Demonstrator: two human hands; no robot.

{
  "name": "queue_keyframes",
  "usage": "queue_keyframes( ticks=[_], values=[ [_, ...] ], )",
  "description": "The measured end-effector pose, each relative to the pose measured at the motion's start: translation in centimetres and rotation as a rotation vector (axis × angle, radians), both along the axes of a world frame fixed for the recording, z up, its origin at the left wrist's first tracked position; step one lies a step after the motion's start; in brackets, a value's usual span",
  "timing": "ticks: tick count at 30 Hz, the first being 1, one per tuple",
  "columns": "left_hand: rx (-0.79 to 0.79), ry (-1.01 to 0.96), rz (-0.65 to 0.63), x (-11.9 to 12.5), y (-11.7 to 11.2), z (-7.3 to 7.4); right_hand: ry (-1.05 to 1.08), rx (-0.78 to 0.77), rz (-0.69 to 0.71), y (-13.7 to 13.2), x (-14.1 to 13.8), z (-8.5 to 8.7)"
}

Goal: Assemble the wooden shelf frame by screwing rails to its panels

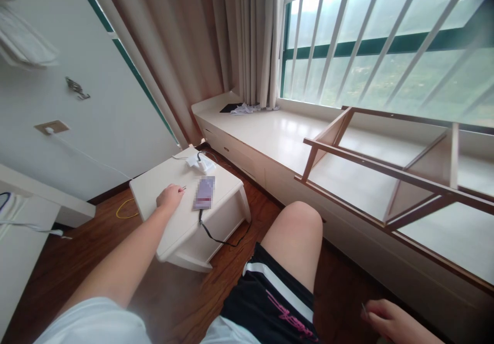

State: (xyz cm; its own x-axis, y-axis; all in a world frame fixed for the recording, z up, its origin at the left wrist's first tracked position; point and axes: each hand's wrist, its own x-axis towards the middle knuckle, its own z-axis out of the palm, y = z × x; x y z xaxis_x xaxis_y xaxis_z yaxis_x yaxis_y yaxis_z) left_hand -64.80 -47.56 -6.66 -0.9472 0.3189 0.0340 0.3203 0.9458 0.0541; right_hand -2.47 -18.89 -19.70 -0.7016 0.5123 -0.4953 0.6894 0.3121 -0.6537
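Observation:
My left hand (170, 198) is over the small white table (148, 192), with its fingers pinched on a small thin metal piece (184, 188); its exact kind is too small to tell. Just right of that hand lies a phone (204, 193) with its screen blurred out and a black cable (216, 239) plugged into its near end. Low at the right edge, my right hand (384, 319) is closed on a thin metal pin (363, 309) that sticks out from its fingertips. A brown wooden shelf frame (363, 157) lies on the window bench, beyond the right hand.
A white power strip (201, 164) with plugs sits at the table's far end. The long white window bench (270, 127) runs along the right, with papers (247, 108) at its far end. A yellow cable (125, 210) lies on the wooden floor. My bent knee (299, 230) is between table and bench.

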Motion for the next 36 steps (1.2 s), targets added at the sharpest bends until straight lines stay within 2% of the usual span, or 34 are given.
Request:
queue_keyframes(
  ticks=[3, 7, 9, 11, 13, 14, 16, 18, 19, 22, 24, 26, 28, 31, 36],
  values=[
    [0.015, 0.030, -0.045, 0.0, 0.2, 0.4, -0.039, -0.090, 0.036, 0.5, -0.4, 0.6],
    [0.108, 0.104, -0.054, 0.1, 0.2, 1.7, -0.030, -0.104, 0.011, 0.8, -1.0, 2.2],
    [0.192, 0.146, -0.078, 0.7, 0.8, 2.5, 0.043, -0.074, -0.011, 0.9, -1.4, 3.0],
    [0.299, 0.161, -0.140, 2.4, 2.2, 3.5, 0.118, -0.045, -0.022, 1.1, -1.8, 3.7],
    [0.434, 0.108, -0.226, 5.7, 4.5, 4.6, 0.154, -0.020, -0.032, 1.5, -2.2, 4.0],
    [0.591, -0.007, -0.267, 8.0, 5.9, 5.1, 0.162, -0.006, -0.035, 1.7, -2.4, 4.0],
    [0.899, -0.344, -0.357, 13.7, 9.2, 6.1, 0.169, 0.018, -0.030, 2.1, -2.6, 3.9],
    [1.065, -0.710, -0.482, 20.0, 12.7, 6.6, 0.170, 0.043, -0.032, 2.3, -2.7, 3.7],
    [1.090, -0.902, -0.527, 23.0, 14.5, 6.6, 0.169, 0.052, -0.043, 2.3, -2.7, 3.6],
    [1.077, -1.364, -0.568, 30.7, 19.7, 5.1, 0.177, 0.070, -0.094, 2.3, -2.4, 3.3],
    [1.008, -1.607, -0.456, 34.2, 22.9, 3.4, 0.194, 0.086, -0.125, 2.3, -2.2, 3.2],
    [0.924, -1.770, -0.286, 36.7, 26.0, 1.5, 0.207, 0.108, -0.156, 2.4, -1.8, 3.1],
    [0.888, -1.808, -0.221, 38.7, 28.7, -0.3, 0.211, 0.131, -0.195, 2.5, -1.3, 3.0],
    [0.853, -1.820, -0.197, 40.9, 32.0, -2.7, 0.214, 0.169, -0.260, 2.9, -0.6, 3.0],
    [0.810, -1.858, -0.183, 43.2, 35.2, -6.2, 0.223, 0.194, -0.329, 3.8, 0.4, 3.0]
  ],
)
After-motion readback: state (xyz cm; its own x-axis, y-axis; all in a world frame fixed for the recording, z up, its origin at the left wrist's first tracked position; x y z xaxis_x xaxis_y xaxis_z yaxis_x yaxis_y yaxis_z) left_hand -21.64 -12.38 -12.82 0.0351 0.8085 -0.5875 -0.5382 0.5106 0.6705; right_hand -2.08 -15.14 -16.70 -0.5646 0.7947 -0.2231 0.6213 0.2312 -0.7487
